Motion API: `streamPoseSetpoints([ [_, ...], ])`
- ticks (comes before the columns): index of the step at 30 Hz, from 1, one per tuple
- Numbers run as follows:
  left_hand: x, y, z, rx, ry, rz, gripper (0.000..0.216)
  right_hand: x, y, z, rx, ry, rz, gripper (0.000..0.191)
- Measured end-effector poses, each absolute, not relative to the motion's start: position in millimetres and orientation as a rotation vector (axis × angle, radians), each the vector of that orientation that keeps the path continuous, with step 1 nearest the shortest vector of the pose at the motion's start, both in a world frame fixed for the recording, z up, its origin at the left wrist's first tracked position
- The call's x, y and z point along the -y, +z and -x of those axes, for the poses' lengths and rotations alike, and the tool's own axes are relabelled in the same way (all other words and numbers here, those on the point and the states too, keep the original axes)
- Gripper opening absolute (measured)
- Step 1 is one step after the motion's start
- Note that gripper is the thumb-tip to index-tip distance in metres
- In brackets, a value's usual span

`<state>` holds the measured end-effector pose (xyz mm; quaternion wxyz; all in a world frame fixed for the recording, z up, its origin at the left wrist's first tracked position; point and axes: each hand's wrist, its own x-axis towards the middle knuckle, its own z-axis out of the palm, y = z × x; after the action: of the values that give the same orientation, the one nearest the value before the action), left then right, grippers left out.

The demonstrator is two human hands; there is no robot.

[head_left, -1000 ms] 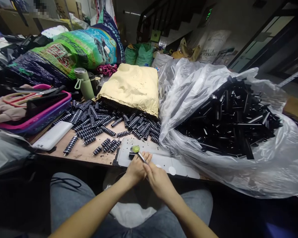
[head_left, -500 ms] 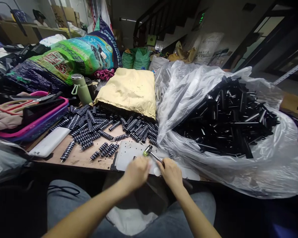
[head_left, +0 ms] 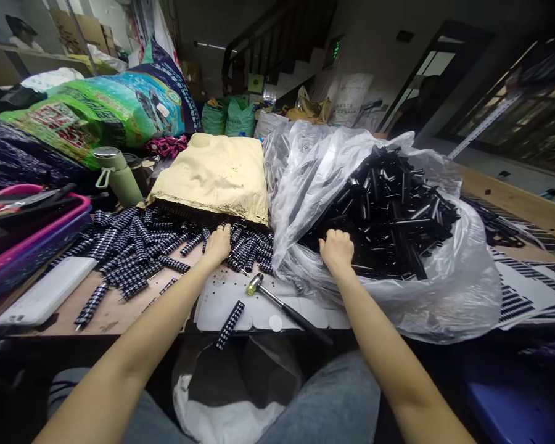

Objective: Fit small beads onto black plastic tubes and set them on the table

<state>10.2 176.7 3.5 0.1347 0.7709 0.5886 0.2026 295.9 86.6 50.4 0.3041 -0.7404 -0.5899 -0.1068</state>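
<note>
Well, left hand (head_left: 218, 245): twelve o'clock, fingers curled, grip unclear.
Right hand (head_left: 337, 250): one o'clock, likewise.
Overhanging rod (head_left: 230, 325): nudging could drop it.

we can pass over the white board (head_left: 211, 308) between the patterned tube (head_left: 230, 325) and hammer (head_left: 280, 302); cream bag (head_left: 215, 176) blocks the back, clear plastic bag (head_left: 472, 296) the right.

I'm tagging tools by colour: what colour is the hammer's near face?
The near face of the hammer is yellow-green, best seen in the head view.
</note>
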Motion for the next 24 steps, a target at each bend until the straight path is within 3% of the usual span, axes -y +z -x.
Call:
streamPoseSetpoints([
  [10,-46,-13,-1,-1.212,0.518,-2.082,0.023,-85,49,-298,1.399,0.022,1.734,0.018],
  [14,-14,-13,5,-1.067,0.536,-1.93,0.017,-67,54,-307,1.184,0.165,1.57,0.024],
  [20,-17,12,-11,-1.058,0.749,-1.294,0.029,-42,52,-272,1.025,0.335,1.355,0.022],
  [24,-25,31,-39,-0.811,0.738,-0.741,0.038,-8,20,-208,1.042,0.687,1.226,0.018],
])
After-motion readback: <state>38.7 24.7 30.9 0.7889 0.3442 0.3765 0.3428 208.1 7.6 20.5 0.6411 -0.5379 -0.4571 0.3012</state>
